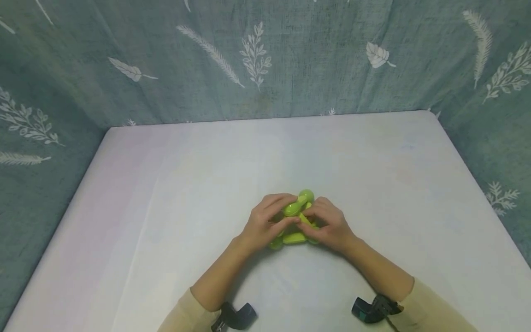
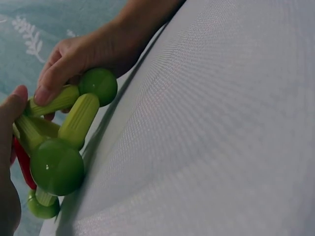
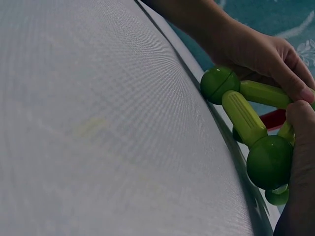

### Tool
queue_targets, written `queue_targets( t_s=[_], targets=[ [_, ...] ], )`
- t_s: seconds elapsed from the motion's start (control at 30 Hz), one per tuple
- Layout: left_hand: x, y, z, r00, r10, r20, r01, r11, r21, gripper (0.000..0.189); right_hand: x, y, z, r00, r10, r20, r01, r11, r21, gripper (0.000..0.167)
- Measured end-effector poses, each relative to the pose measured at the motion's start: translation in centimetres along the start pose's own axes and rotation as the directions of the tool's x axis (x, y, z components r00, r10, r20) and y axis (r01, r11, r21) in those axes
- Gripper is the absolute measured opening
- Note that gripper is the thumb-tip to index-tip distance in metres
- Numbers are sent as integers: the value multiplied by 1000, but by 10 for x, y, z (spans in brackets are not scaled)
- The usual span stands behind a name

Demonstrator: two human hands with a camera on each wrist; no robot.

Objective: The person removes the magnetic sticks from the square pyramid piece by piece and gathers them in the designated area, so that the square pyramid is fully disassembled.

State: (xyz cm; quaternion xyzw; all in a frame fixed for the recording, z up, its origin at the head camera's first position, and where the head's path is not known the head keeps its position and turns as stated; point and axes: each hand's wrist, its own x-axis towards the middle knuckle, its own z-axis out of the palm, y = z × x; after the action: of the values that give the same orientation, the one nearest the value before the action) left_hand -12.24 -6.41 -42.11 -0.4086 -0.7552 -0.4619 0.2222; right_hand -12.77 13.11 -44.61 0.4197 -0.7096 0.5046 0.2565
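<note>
A frame of green balls and yellow-green ribbed rods [image 1: 294, 238], like a magnetic stick-and-ball toy, sits between both hands on the white table. A red rod [image 2: 23, 164] belongs to it, seen in both wrist views. My left hand [image 1: 265, 222] holds the frame from the left, thumb and fingers bent round its rods. From the other side my right hand [image 1: 329, 225] pinches a yellow-green rod [image 2: 59, 101]. The two thumbs come close together at the top of the frame. One green ball [image 3: 269, 162] hangs nearest the right wrist camera. Fingers hide part of the frame.
The white tabletop [image 1: 199, 175] stretches round the hands, its far edge meeting a green-grey leaf-patterned cloth [image 1: 307, 55]. The same cloth hangs at both sides. A dark camera mount [image 1: 238, 317] sits on the left wrist, another [image 1: 375, 309] on the right.
</note>
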Motion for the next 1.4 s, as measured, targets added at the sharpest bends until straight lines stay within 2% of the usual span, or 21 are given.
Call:
queue_targets(
  t_s=[0.2,0.3,0.43,0.57,0.7,0.8,0.87,0.97,1.1,1.3,1.4],
  targets=[
    [1,-1,1,1000,0,-10,0,999,-33,43,1,0,-1,1000,-6,-5,6,1000,-6,24],
    [3,-1,-1,996,-77,-41,74,995,-73,45,0,1,-2,1000,-16,-8,16,1000,-1,25],
    [5,0,-4,978,-197,-65,187,973,-134,45,-2,2,-2,999,-44,-18,44,999,7,29],
    [4,0,-5,972,-234,-32,225,960,-169,45,-3,5,-1,995,-88,-41,86,996,-27,33],
    [3,-1,-5,981,-192,9,190,962,-194,47,-2,7,-3,988,-101,-119,89,991,-105,36],
    [2,-2,-5,987,-151,59,160,970,-186,45,0,7,-5,985,-69,-161,45,989,-143,36],
    [2,-3,-6,986,-141,90,155,972,-177,42,1,8,-6,990,-28,-140,9,991,-136,38],
    [2,-4,-6,982,-131,133,155,970,-188,41,1,7,-7,998,29,-57,-35,995,-96,39],
    [0,-5,-6,981,-110,162,143,968,-209,42,-1,7,-8,998,64,19,-62,995,-80,38],
    [0,-6,-4,989,-61,137,87,978,-189,43,-2,6,-9,989,137,57,-133,989,-62,38],
    [0,-6,-5,993,-27,117,46,986,-161,40,-2,6,-9,986,150,69,-148,988,-41,27]
  ],
)
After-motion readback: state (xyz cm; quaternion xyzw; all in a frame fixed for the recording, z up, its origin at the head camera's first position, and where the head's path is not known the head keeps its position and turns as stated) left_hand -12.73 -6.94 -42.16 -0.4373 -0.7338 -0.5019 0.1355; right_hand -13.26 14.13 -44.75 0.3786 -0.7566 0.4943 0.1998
